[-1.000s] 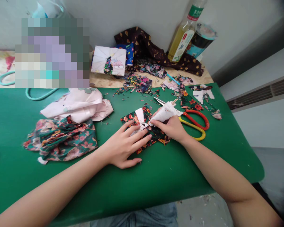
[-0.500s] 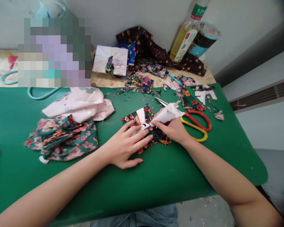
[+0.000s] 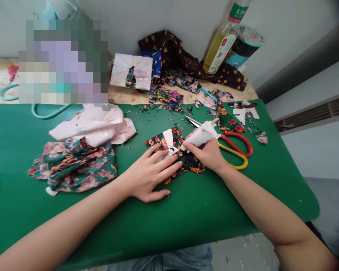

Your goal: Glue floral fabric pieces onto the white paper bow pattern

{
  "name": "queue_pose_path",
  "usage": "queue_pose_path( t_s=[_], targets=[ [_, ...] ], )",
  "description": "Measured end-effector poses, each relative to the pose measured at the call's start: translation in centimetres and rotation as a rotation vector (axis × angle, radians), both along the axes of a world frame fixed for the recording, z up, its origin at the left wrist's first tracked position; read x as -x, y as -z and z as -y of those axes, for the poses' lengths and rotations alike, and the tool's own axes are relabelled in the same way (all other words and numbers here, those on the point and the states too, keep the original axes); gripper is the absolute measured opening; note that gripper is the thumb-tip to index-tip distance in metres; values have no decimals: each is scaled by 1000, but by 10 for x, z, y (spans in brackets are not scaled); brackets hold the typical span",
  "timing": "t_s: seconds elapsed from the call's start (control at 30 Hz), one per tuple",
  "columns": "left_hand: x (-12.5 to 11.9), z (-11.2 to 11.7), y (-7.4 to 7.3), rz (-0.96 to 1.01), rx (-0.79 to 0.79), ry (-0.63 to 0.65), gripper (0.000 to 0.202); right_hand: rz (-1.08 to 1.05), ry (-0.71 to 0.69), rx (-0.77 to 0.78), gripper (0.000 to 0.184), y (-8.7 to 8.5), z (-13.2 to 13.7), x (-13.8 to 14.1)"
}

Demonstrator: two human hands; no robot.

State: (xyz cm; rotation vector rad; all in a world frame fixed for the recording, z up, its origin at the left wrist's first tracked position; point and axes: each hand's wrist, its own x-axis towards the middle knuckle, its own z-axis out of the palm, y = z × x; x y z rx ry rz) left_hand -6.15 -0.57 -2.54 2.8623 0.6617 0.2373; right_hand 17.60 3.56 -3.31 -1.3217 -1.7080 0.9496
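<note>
My left hand (image 3: 151,173) lies flat, fingers spread, pressing down a dark floral fabric piece (image 3: 173,137) with a white strip on the green table (image 3: 186,210). My right hand (image 3: 207,152) is closed around a white tissue-wrapped stick (image 3: 200,135), its tip touching the fabric next to my left fingertips. A thin wooden end pokes out of the wrapping at the far side.
Red-and-yellow scissors (image 3: 237,148) lie just right of my right hand. Folded floral and pink fabrics (image 3: 81,150) sit at the left. Fabric scraps (image 3: 169,98), a paper-pieced block (image 3: 131,71), dark cloth (image 3: 183,56) and two bottles (image 3: 228,37) are at the back.
Almost nothing has moved; my right hand with the wrapped stick shifted very slightly to the right along the fabric. The left hand stays put.
</note>
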Motion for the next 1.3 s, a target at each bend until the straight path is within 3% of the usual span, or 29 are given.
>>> queue_pose_path(
  t_s=[0.43, 1.3],
  targets=[
    [0, 0, 0, -12, 0, 3, 70, -38, -8, 46, 16, 2, 1, 0],
    [-6, 11, 2, -42, -2, -72, 78, 29, -37, -10, 16, 3, 2, 0]
  ],
)
